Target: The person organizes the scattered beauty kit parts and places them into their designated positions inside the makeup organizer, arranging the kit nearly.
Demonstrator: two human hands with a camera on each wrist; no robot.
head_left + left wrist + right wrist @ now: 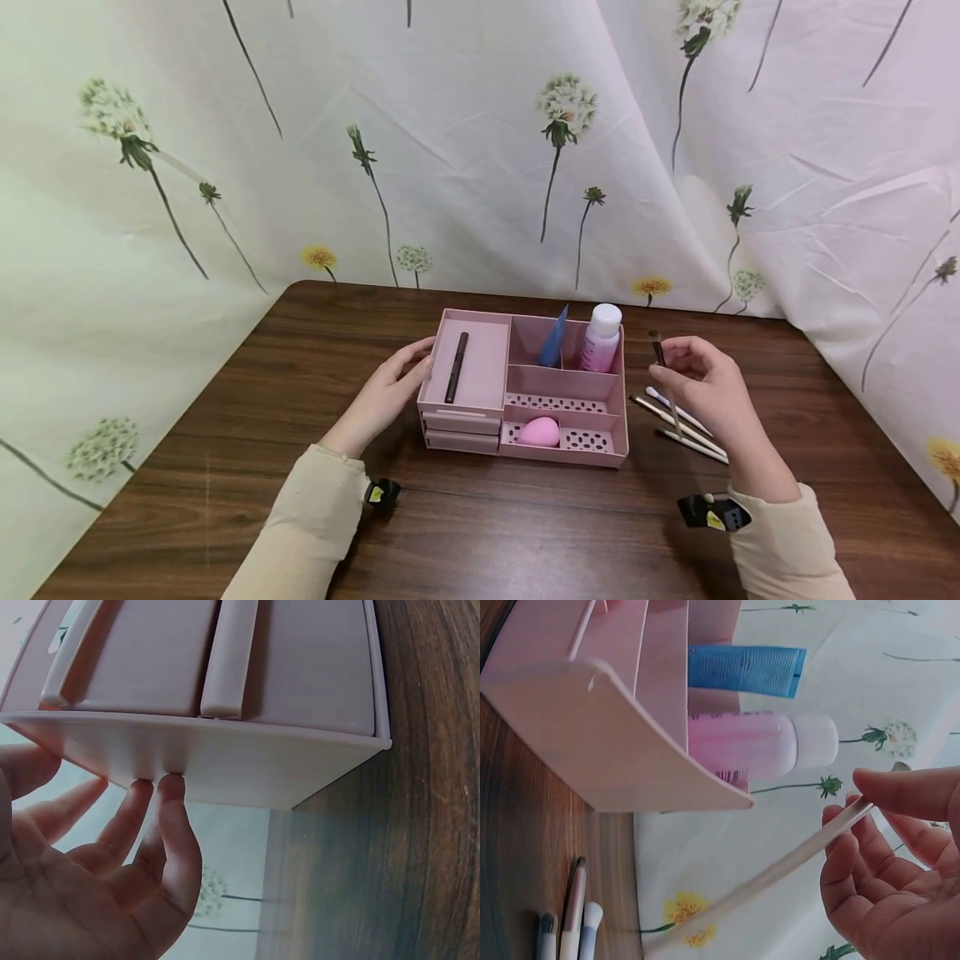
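A pink desktop organizer (487,367) stands on the table, two small drawers at its front left. Against its left side wall rest the fingertips of my left hand (382,396), seen close up in the left wrist view. My right hand (708,387) pinches a makeup brush (780,862) between thumb and fingers, to the right of the organizer. The brush's dark bristles point up and its pale handle slants down. On the organizer's top lies a dark pen-like stick (457,368). A blue tube (553,343) and a white-capped pink bottle (600,343) stand in its back compartments.
A pink makeup sponge (540,432) sits in a front compartment with a perforated floor. Several more brushes (686,417) lie on the brown wooden table (225,467), right of the organizer. Behind the table hangs a flower-print cloth (465,167).
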